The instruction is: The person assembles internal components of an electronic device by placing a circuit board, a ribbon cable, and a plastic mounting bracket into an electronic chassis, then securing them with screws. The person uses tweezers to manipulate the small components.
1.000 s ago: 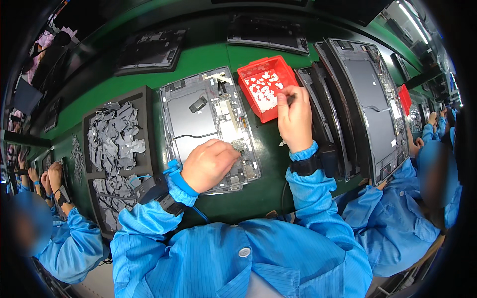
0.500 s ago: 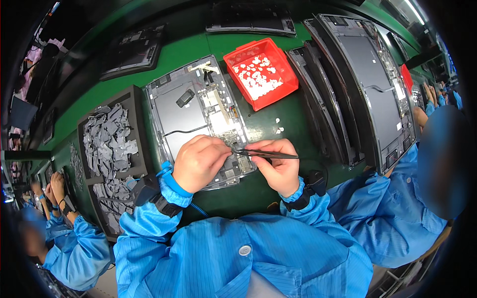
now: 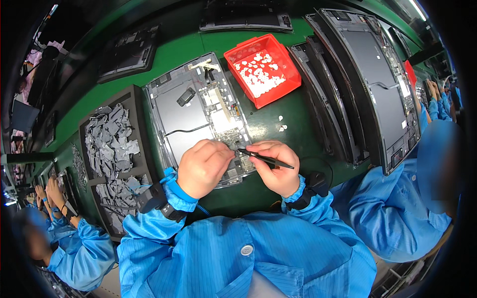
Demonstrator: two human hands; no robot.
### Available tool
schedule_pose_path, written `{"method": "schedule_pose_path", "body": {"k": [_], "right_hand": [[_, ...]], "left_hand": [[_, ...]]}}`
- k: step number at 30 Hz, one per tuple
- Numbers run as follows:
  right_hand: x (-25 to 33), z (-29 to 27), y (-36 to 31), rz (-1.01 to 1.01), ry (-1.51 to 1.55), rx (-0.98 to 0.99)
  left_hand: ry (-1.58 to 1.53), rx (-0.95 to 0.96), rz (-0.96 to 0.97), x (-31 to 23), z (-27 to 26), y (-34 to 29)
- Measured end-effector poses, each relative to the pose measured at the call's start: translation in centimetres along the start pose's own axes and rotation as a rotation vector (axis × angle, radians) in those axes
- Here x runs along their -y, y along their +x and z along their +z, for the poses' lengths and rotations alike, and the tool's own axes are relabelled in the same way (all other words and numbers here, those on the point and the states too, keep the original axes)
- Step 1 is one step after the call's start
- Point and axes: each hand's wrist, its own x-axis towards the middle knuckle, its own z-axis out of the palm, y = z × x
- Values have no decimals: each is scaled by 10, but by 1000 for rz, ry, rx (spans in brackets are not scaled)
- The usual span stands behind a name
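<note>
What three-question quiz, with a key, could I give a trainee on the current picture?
1. True or false: the person's right hand holds a slim black tool.
2. Fill in the colour: small ____ pieces lie in the red bin.
3. Multiple choice: what fills the dark divided tray at the person's left?
A) wooden blocks
B) grey scraps
C) glass bottles

Key: 1. True. 2. White. 3. B.
</note>
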Motion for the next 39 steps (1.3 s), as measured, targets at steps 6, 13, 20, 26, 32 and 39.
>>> {"method": "schedule_pose_path", "body": {"k": [6, 13, 20, 26, 32, 39], "right_hand": [[2, 0, 4, -72, -51, 32], [2, 3, -3, -49, -50, -44], [1, 7, -8, -139, -74, -22], [-2, 8, -8, -180, -116, 37], [-3, 3, -15, 18, 78, -134], [-10, -3, -20, -2, 173, -147]], "left_hand": [[125, 55, 95, -2, 2, 0], [172, 92, 188, -6, 4, 0], [237, 16, 282, -15, 4, -5], [142, 111, 268, -6, 8, -13], [389, 132, 286, -21, 13, -5], [210, 132, 236, -15, 10, -5]]}}
